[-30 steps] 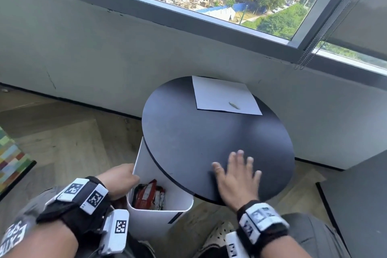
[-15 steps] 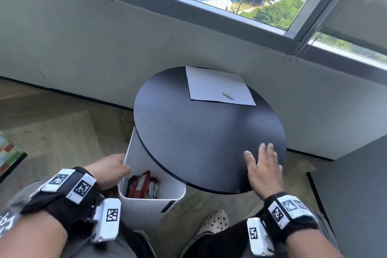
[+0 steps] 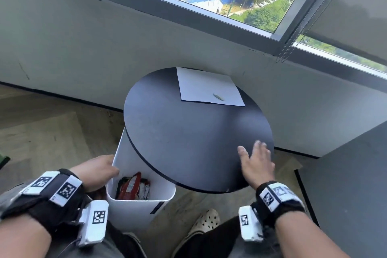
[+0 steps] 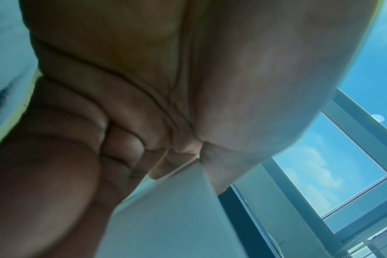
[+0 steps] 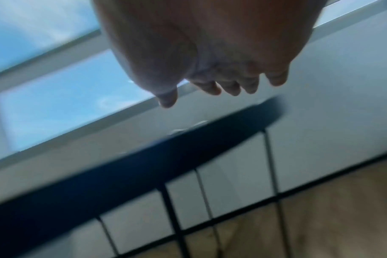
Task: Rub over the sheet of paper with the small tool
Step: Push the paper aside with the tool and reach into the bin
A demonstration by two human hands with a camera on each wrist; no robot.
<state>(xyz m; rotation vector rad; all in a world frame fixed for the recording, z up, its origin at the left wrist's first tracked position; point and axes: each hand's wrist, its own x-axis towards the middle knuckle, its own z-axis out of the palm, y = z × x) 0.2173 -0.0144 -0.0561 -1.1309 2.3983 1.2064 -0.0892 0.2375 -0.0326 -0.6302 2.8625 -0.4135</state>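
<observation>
The right hand (image 3: 256,165) lies flat at the desk (image 3: 188,142) edge, fingers (image 3: 258,146) straight and loosely spread. The left hand (image 3: 96,170) curls round the white bin (image 3: 134,205) rim. Paper (image 3: 207,88) and small tool (image 3: 218,96) lie well beyond the fingers.

One round black table (image 3: 188,142) is seen, with one white sheet of paper (image 3: 205,88) and one small tool (image 3: 218,96) on it. One white bin (image 3: 134,205) is counted, holding several red wrappers (image 3: 130,188) whose number cannot be told. Two hands are shown: left hand (image 3: 94,170), right hand (image 3: 256,163). One shoe (image 3: 206,223) is visible.
</observation>
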